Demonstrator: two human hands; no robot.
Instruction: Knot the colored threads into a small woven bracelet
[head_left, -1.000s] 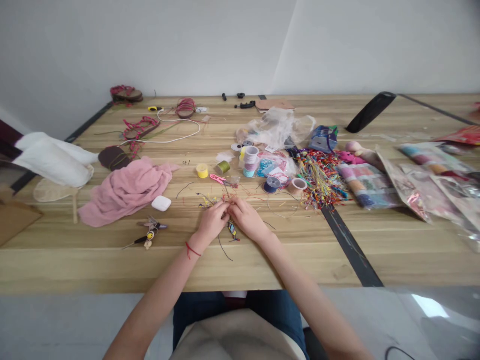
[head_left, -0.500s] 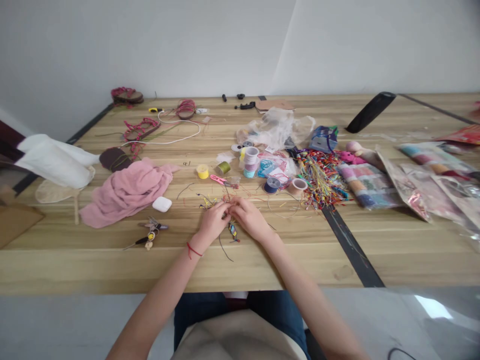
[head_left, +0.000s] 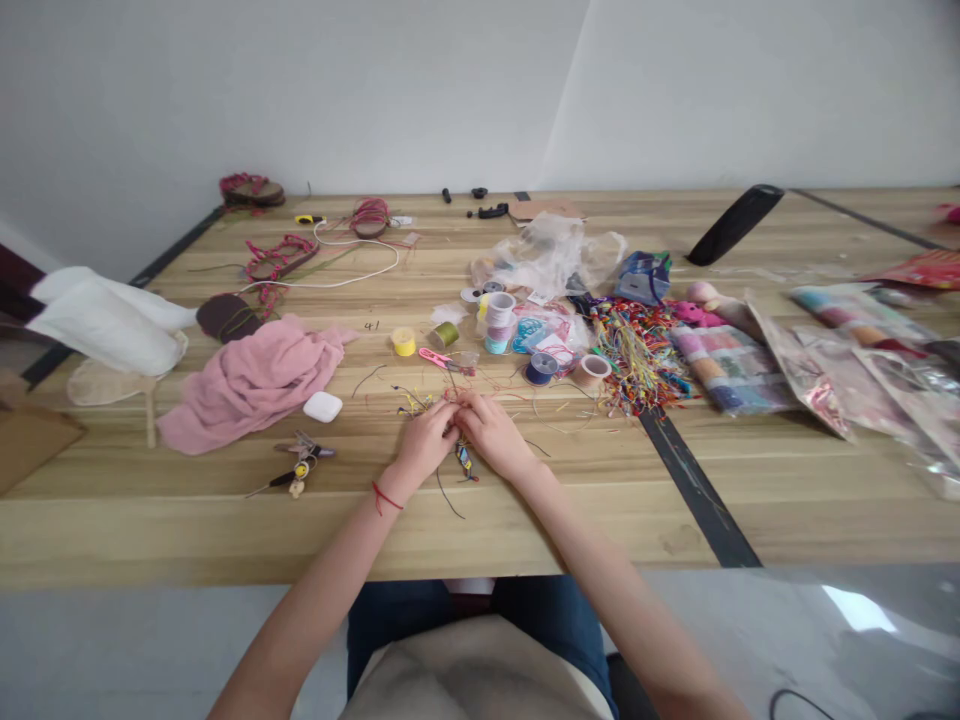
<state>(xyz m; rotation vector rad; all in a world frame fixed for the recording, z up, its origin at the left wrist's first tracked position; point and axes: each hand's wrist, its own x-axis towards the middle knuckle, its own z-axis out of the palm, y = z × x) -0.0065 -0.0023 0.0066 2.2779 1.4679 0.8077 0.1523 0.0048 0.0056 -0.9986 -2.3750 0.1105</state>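
Observation:
My left hand, with a red string on its wrist, meets my right hand just above the table. Fingertips of both are pinched together on a knotted cord, whose colourful blue and yellow part hangs out below them. A dark loose end trails toward me. The exact grip point is hidden by the fingers. Yellow and dark thread ends stick out beyond my left hand. Just past the hands lie pink thread snips.
Thread spools, among them a yellow one, a green one and a navy one, stand ahead. A heap of colourful cords lies right. Keys, a white case and a pink cloth are left.
The whole view has shifted very slightly. Both hands stay together on the cord, with hardly any visible movement of the fingers.

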